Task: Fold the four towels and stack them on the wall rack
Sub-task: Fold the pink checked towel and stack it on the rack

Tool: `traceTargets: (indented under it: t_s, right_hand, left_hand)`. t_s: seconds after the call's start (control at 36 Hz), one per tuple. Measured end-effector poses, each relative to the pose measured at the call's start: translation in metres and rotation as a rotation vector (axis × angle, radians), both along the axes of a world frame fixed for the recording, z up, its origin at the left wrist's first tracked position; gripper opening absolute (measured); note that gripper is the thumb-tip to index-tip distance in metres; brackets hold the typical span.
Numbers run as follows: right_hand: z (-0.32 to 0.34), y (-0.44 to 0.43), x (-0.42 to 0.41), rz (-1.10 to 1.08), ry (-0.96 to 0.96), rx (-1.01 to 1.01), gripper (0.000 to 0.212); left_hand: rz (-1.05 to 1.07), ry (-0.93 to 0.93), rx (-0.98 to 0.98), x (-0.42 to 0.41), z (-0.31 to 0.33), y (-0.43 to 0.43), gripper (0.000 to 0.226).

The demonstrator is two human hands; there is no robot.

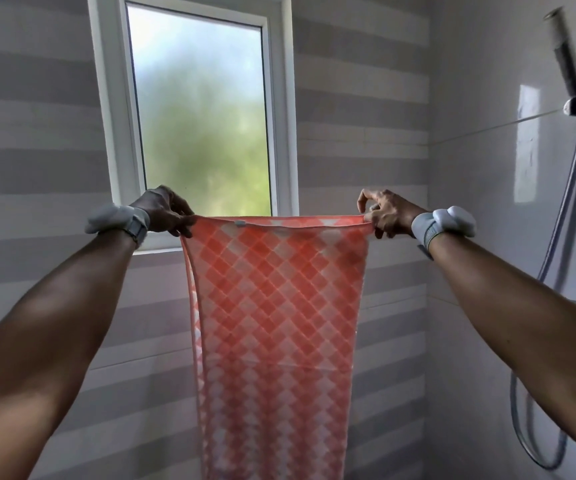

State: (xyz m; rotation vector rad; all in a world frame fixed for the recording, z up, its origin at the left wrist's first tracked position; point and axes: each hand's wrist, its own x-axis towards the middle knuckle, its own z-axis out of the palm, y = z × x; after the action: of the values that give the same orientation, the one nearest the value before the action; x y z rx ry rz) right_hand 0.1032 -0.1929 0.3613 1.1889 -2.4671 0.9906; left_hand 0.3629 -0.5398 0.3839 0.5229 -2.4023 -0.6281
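Note:
An orange-pink towel (276, 306) with a white diamond pattern hangs straight down in front of me, stretched flat along its top edge. My left hand (165, 211) pinches the top left corner and my right hand (385, 213) pinches the top right corner. Both arms are held out at about chest height. The towel appears doubled, with a second layer showing along its left side. Its lower end runs out of the frame. No wall rack and no other towels are in view.
A frosted window (198, 109) sits in the striped tiled wall (359, 98) straight ahead. On the right wall a shower head (563, 46) is mounted on a holder, its hose (536, 393) looping down.

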Motion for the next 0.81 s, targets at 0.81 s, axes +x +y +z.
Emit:
traceTargets:
  t_s: [0.81]
  right_hand:
    - [0.004,0.039,-0.033,-0.059,0.124,-0.205,0.026]
  left_hand:
    - [0.034,0.165,0.075,-0.039,-0.009,0.044,0.015]
